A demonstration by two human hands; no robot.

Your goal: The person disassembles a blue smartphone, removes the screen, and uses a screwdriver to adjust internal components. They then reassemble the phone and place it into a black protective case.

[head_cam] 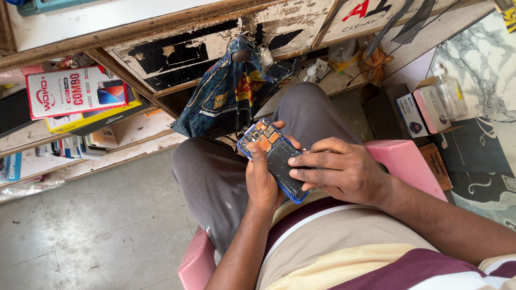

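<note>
An opened mobile phone [267, 144] with a blue frame, its back cover off, shows an orange circuit board at the top and a black battery below. My left hand [262, 180] cradles it from underneath over my lap, thumb along its left edge. My right hand [337, 170] lies across the phone's right side, fingertips pressing on the black battery area. Both hands rest above my grey trousers [215, 172]; I sit on a pink plastic stool [407, 161].
A worn wooden counter [177, 32] with peeling paint stands ahead, a dark printed plastic bag [226, 96] hanging from it. Boxed goods [75, 92] fill shelves on the left. Small boxes and a clear bottle [449, 95] stand at right by a marble slab. Grey tiled floor [91, 225] lies at the left.
</note>
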